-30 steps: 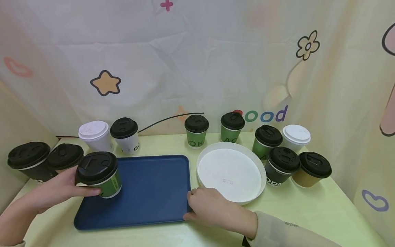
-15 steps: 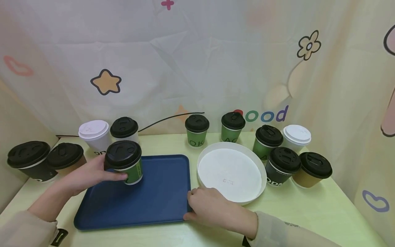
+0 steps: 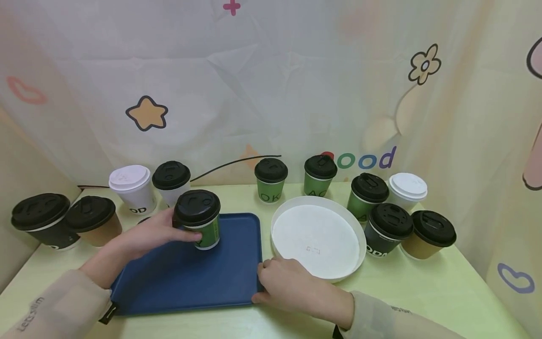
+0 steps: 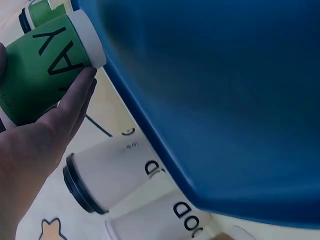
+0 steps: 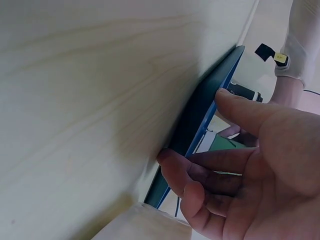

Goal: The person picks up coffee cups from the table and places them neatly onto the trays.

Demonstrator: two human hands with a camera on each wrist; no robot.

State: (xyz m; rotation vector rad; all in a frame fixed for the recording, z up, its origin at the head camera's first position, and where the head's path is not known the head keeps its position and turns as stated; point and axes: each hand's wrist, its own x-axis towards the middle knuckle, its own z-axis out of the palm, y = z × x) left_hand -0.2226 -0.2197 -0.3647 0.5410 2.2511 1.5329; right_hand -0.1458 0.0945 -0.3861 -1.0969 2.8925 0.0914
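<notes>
My left hand (image 3: pixel 158 233) grips a green paper coffee cup (image 3: pixel 208 233) with a black lid, thumb along its near side. The cup is upright and overlaps the back middle of the blue tray (image 3: pixel 190 278). In the left wrist view, the green cup (image 4: pixel 45 70) shows large dark letters, and its white base is close to the rim of the tray (image 4: pixel 215 110). My right hand (image 3: pixel 292 287) holds the tray's right edge near the front corner. The right wrist view shows its thumb and curled fingers at the rim of the tray (image 5: pixel 202 107).
A round white dish (image 3: pixel 317 240) stands right of the tray. Several lidded cups line the left and back, including a white cup (image 3: pixel 136 195) and a brown cup (image 3: pixel 101 230). Green cups (image 3: pixel 271 190), a dark cup (image 3: pixel 383 238) and a tan cup (image 3: pixel 419 247) stand around the dish.
My left hand has carried the green cup right and toward the back, from the tray's left side to its back middle. The right hand and tray stay in place.
</notes>
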